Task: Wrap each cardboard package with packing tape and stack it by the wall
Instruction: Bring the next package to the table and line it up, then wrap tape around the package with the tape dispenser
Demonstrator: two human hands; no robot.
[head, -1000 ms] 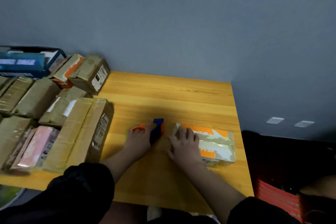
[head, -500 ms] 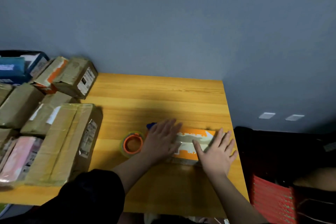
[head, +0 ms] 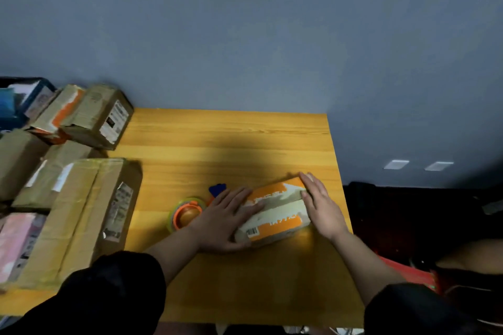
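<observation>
Your left hand [head: 223,215] and right hand [head: 321,207], fingers flat and spread, press both ends of the orange package [head: 275,212] on the desk [head: 217,144], likely smoothing tape; the tape roll [head: 185,213] waits beside it.

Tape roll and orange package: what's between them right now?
In the head view, the left hand lies between the tape roll and the orange package, fingers flat on the package's left end.

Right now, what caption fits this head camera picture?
Both hands press flat on an orange package beside a tape roll.
</observation>
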